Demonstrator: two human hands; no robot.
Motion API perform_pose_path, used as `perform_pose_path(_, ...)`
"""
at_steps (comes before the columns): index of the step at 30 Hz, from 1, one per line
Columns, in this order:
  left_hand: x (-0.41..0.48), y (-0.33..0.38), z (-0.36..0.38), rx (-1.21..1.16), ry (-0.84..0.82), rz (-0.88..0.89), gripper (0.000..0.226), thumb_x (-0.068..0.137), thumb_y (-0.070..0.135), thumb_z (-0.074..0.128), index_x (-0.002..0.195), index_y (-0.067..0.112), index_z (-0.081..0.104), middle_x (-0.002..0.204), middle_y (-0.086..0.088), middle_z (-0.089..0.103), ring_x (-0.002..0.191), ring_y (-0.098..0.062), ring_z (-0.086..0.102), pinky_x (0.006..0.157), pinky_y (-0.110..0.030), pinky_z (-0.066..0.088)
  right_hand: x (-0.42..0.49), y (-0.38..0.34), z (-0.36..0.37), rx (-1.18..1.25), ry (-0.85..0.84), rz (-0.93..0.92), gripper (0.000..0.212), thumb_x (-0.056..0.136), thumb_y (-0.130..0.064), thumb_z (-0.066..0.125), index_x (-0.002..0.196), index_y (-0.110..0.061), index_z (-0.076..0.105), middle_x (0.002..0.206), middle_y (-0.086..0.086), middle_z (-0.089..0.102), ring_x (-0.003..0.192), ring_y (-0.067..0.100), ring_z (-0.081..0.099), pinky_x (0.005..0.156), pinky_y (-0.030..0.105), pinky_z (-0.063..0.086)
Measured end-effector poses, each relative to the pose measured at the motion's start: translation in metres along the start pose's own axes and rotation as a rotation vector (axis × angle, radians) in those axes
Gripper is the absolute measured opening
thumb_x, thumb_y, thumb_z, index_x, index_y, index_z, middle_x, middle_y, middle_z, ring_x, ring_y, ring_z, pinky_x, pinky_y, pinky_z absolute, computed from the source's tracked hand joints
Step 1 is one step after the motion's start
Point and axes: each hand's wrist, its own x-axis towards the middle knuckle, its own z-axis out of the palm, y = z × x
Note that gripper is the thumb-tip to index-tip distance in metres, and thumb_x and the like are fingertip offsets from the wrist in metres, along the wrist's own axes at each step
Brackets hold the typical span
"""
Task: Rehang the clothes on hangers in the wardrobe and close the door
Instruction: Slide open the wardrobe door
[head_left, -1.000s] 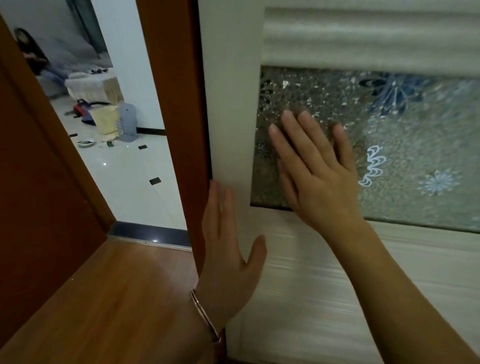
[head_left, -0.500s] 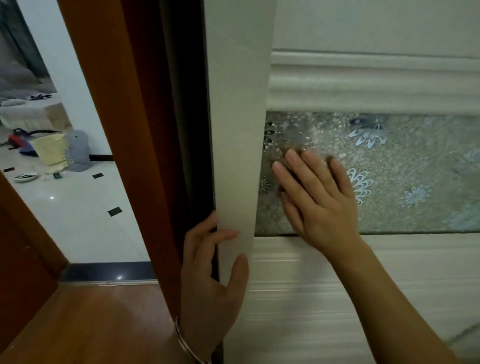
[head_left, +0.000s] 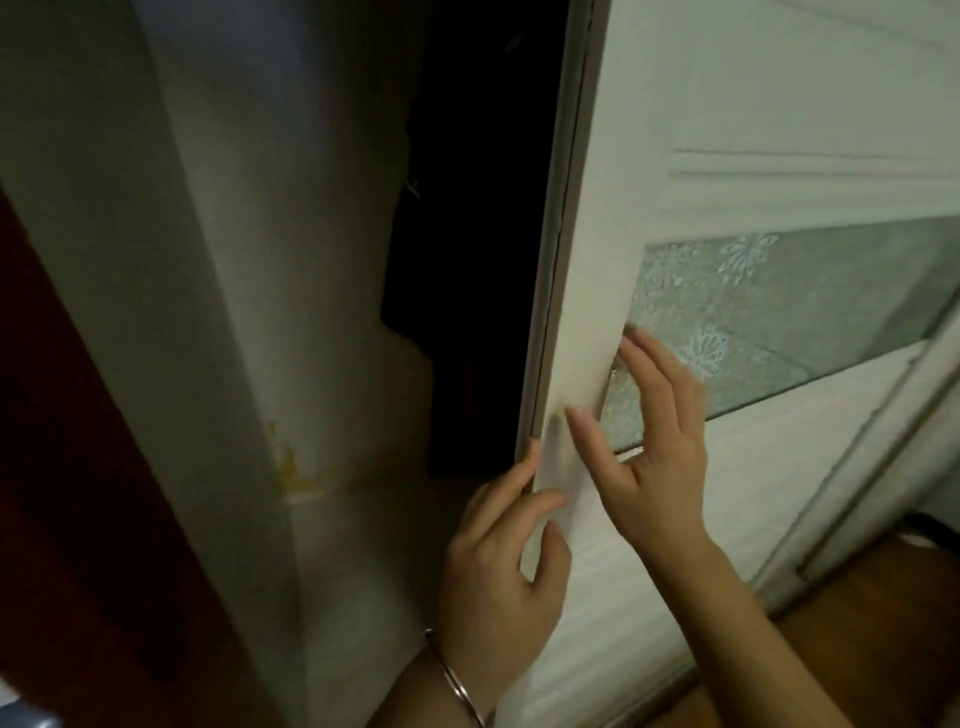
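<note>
The white sliding wardrobe door (head_left: 727, 93) with a frosted flower-pattern glass panel (head_left: 810, 312) stands partly open. My left hand (head_left: 501, 561), with a thin bracelet on its wrist, grips the door's left edge, fingers wrapped around it and thumb on the front. My right hand (head_left: 654, 431) lies flat on the door face at the lower left corner of the glass, fingers spread. Behind the door's edge the wardrobe interior (head_left: 478, 260) is dark, and dark clothes hang there, hard to make out.
The wardrobe's white side wall (head_left: 218, 312) with a yellowish stain stands left of the gap. A dark red-brown door frame (head_left: 67, 493) runs down the far left. Wooden floor (head_left: 883, 623) shows at the lower right, next to the door's bottom track.
The door has slid to the right and a wide dark gap has opened on its left. My left hand stays on the door's edge. The view has swung right, away from the doorway.
</note>
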Motion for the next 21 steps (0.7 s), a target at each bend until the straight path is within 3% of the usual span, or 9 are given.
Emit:
perform_pose_path(3, 0.021, 0.000, 0.021, -0.040, -0.117, 0.038, 0.027, 0.082, 0.024, 0.049, 0.102, 0.023, 0.066, 0.128, 0.018, 0.047, 0.118, 0.005, 0.046, 0.095, 0.003, 0.033, 0.005, 0.018, -0.011, 0.021, -0.057, 0.138, 0.074, 0.083, -0.061, 0.047, 0.132, -0.005, 0.045, 0.140, 0.003, 0.042, 0.132, 0.021, 0.039, 0.108, 0.033, 0.035)
perform_pose_path(6, 0.046, -0.003, 0.037, -0.138, -0.202, 0.038, 0.031, 0.082, 0.029, 0.049, 0.107, 0.024, 0.066, 0.121, 0.021, 0.054, 0.113, 0.023, 0.043, 0.089, 0.006, 0.035, 0.015, 0.043, -0.022, 0.040, -0.098, 0.240, 0.077, 0.077, -0.059, 0.054, 0.136, -0.010, 0.042, 0.144, 0.001, 0.040, 0.135, 0.018, 0.037, 0.104, 0.039, 0.042)
perform_pose_path(9, 0.070, 0.000, 0.066, -0.199, -0.248, -0.089, 0.042, 0.078, 0.040, 0.058, 0.118, 0.041, 0.047, 0.112, 0.036, 0.043, 0.101, 0.024, 0.046, 0.079, 0.006, 0.038, 0.023, 0.071, -0.030, 0.035, -0.099, 0.286, 0.078, 0.071, -0.052, 0.058, 0.137, -0.013, 0.041, 0.142, 0.000, 0.040, 0.134, 0.018, 0.039, 0.100, 0.045, 0.047)
perform_pose_path(12, 0.082, 0.006, 0.111, -0.192, -0.385, -0.222, 0.061, 0.079, 0.036, 0.065, 0.132, 0.037, 0.034, 0.111, 0.034, 0.039, 0.101, 0.016, 0.043, 0.075, 0.007, 0.035, 0.030, 0.099, -0.035, 0.033, -0.068, 0.308, 0.079, 0.068, -0.053, 0.059, 0.136, -0.017, 0.042, 0.141, -0.003, 0.042, 0.133, 0.017, 0.040, 0.098, 0.043, 0.049)
perform_pose_path(15, 0.095, 0.009, 0.151, -0.237, -0.345, -0.227, 0.053, 0.078, 0.028, 0.068, 0.120, 0.047, 0.040, 0.104, 0.033, 0.047, 0.098, 0.012, 0.050, 0.077, 0.008, 0.035, 0.036, 0.131, -0.042, 0.003, -0.045, 0.278, 0.077, 0.066, -0.052, 0.061, 0.134, -0.019, 0.043, 0.137, -0.004, 0.045, 0.130, 0.017, 0.044, 0.093, 0.039, 0.052)
perform_pose_path(17, 0.103, 0.013, 0.175, -0.260, -0.321, -0.237, 0.058, 0.074, 0.026, 0.072, 0.105, 0.059, 0.034, 0.102, 0.034, 0.049, 0.099, 0.009, 0.055, 0.086, -0.002, 0.041, 0.040, 0.155, -0.046, -0.021, -0.019, 0.241, 0.076, 0.066, -0.050, 0.061, 0.133, -0.017, 0.044, 0.135, -0.003, 0.047, 0.127, 0.019, 0.046, 0.089, 0.039, 0.054)
perform_pose_path(19, 0.110, 0.017, 0.199, -0.260, -0.298, -0.257, 0.058, 0.066, 0.036, 0.071, 0.100, 0.064, 0.034, 0.104, 0.034, 0.053, 0.104, 0.004, 0.058, 0.092, -0.016, 0.048, 0.045, 0.179, -0.050, -0.027, 0.000, 0.219, 0.075, 0.067, -0.050, 0.061, 0.132, -0.017, 0.043, 0.134, -0.004, 0.046, 0.127, 0.020, 0.047, 0.089, 0.040, 0.054)
perform_pose_path(21, 0.118, 0.024, 0.225, -0.276, -0.261, -0.268, 0.051, 0.058, 0.050, 0.064, 0.097, 0.069, 0.037, 0.098, 0.040, 0.058, 0.103, 0.008, 0.059, 0.090, -0.016, 0.049, 0.047, 0.206, -0.056, -0.020, 0.001, 0.222, 0.074, 0.067, -0.050, 0.060, 0.133, -0.019, 0.043, 0.137, -0.008, 0.043, 0.129, 0.016, 0.044, 0.091, 0.039, 0.054)
